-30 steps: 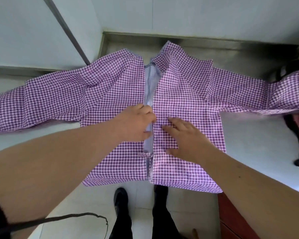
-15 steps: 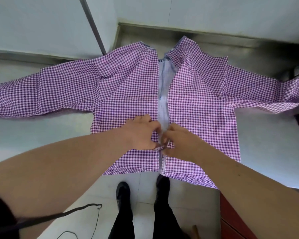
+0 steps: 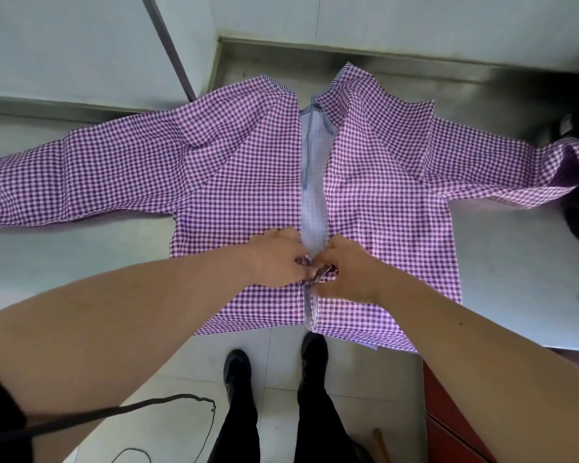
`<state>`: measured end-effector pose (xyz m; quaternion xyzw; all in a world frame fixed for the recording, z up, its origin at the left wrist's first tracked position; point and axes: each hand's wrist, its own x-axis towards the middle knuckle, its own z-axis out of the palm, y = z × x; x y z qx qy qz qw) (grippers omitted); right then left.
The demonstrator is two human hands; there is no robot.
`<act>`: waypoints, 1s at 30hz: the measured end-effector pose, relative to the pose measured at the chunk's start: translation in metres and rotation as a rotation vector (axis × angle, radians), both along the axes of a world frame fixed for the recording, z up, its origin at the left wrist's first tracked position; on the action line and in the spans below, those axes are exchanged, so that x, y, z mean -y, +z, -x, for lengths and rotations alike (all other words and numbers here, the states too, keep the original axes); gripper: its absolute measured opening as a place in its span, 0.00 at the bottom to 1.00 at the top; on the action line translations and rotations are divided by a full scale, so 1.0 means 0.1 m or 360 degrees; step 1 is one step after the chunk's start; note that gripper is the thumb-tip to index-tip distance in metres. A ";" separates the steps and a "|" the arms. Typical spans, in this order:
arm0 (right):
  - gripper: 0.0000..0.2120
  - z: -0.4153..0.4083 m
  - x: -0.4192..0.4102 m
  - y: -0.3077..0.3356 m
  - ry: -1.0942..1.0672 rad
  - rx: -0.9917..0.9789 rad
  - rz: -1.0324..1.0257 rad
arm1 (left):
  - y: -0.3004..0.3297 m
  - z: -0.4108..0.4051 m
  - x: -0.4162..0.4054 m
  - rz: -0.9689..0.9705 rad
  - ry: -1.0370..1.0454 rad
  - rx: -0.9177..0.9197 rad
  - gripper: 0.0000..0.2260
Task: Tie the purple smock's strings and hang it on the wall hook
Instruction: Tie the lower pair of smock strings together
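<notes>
We are looking down at the purple smock (image 3: 241,182), a thin gingham-checked cloth lying spread flat on a smooth, dull metal counter (image 3: 502,262), its sleeves stretched out to either side and its hem hanging just over the front edge. Its back opening is gaping in a narrow strip, showing a paler lining. Our left hand (image 3: 278,259) and right hand (image 3: 348,265) are meeting at that gap, low on the garment, each pinching a slim checked string (image 3: 325,274) between curled fingers. The strings are crossing between the fingertips; whether a knot is formed we cannot tell. Below, black shoes (image 3: 238,372) are standing on pale glossy tiles.
</notes>
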<state>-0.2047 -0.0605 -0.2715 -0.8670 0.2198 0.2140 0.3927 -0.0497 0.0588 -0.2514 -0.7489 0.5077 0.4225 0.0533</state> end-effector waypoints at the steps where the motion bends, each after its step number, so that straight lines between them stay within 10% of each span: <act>1: 0.15 0.00 0.00 0.00 0.0012 0.0003 -0.0005 | -0.02 -0.01 0.00 0.0017 0.0050 -0.0033 0.10; 15: 0.09 0.03 0.12 0.02 -0.0416 0.0054 -0.0521 | -0.10 -0.13 0.01 0.0006 0.0099 -0.0248 0.07; 30: 0.06 0.09 0.14 0.04 -0.0362 0.0103 -0.0295 | -0.08 -0.13 0.05 -0.0029 0.0301 -0.0428 0.05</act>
